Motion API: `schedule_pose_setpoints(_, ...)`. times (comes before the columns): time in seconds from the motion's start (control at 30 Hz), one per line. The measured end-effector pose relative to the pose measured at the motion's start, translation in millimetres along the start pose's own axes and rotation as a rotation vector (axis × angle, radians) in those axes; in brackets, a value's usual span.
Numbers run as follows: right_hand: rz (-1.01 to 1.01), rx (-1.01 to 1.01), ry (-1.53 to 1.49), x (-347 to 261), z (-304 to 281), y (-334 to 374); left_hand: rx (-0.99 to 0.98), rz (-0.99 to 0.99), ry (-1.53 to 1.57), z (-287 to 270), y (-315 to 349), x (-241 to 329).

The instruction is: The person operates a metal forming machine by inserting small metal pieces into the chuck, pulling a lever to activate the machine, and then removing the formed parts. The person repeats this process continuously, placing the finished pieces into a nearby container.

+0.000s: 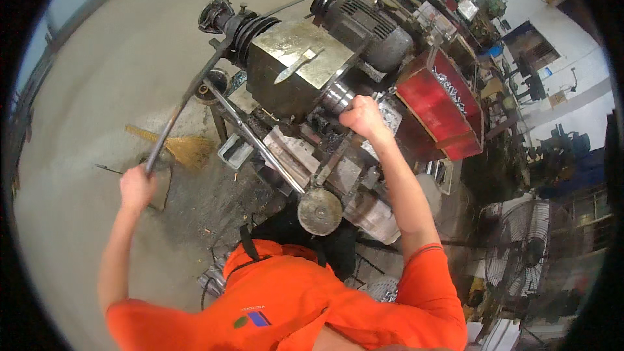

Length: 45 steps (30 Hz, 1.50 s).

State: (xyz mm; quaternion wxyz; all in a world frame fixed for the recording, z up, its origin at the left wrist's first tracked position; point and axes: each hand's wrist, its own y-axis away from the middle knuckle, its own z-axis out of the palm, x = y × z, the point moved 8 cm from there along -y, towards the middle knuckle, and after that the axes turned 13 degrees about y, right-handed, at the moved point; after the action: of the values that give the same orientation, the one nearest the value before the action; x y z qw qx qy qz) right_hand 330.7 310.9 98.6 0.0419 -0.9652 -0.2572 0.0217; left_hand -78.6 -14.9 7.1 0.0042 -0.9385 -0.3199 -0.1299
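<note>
My left hand (136,186) is closed round the lower end of a long, curved metal lever (174,116), which runs up to the belt pulley (250,34) side of a small lathe. My right hand (362,118) is closed at the front of the shiny round spindle chuck (337,97); what its fingers hold is hidden. Behind the chuck stands the grey lathe headstock (278,84), with a flat brush-like tool (296,68) lying on its top. Close to my body is a round handwheel (319,212), beside a slanting steel bar (257,143).
An electric motor (367,29) sits behind the headstock. To the right, a red bin (437,107) holds small metal parts. A straw broom (185,148) lies on the floor at left. A fan (525,247) stands at the right, and a crowded workbench (442,16) runs along the back.
</note>
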Motion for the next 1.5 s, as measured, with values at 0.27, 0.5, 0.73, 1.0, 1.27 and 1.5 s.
schedule_pose_setpoints(0.27, 0.04, -0.006, -0.031, 14.7, 5.6, 5.0, 0.414, 0.523, -0.351, -45.3, -134.8, -94.3)
schedule_pose_setpoints(0.5, -0.21, 0.321, -0.026, -9.9, -16.1, 27.2, 0.343, 0.061, -0.118, -34.4, -151.9, -114.1)
schedule_pose_setpoints(0.73, -0.012, 0.512, -0.208, 81.5, -58.2, 176.2, 0.127, 0.123, 0.561, 94.3, -118.3, 69.7)
schedule_pose_setpoints(1.0, 0.637, 0.162, -0.087, 230.8, -3.7, 390.8, -0.299, 0.641, -0.423, 244.6, -124.9, 151.2)
schedule_pose_setpoints(1.27, 1.208, -0.175, 0.574, 373.5, 65.8, 623.0, -0.313, 0.349, 0.069, 190.5, -124.0, 135.6)
schedule_pose_setpoints(1.5, 1.34, -0.197, 0.388, 278.9, 86.3, 637.5, -0.231, 0.013, 1.238, 99.1, -125.1, 147.3)
